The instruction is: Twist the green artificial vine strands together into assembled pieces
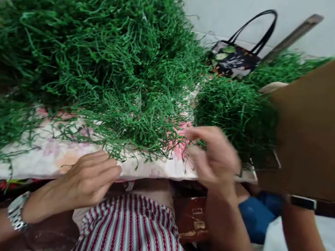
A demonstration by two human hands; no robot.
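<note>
Left hand, 8 o'clock from view centre: fingers curled in, thumb against them, at the cloth's near edge. Whether anything is pinched inside, cannot tell. Right hand, 4 o'clock: blurred; thumb and forefinger apart, no stem made out between them.

Main pile of thin green stems, tangled, fills 9 to 12, its loose fringe spilling toward 6. Probably heaped back by the wall to leave a working strip near the lap, fringe within reach of both hands. Flowered cloth beneath, likely to keep the stems together and off the table. Curled fingers would suit such fine stems.

Second pile, between 2 and 3, just beyond the right hand. Bag at 1:30, perhaps set back out of the way. Brown board at 3; a co-worker's arm at 4.
</note>
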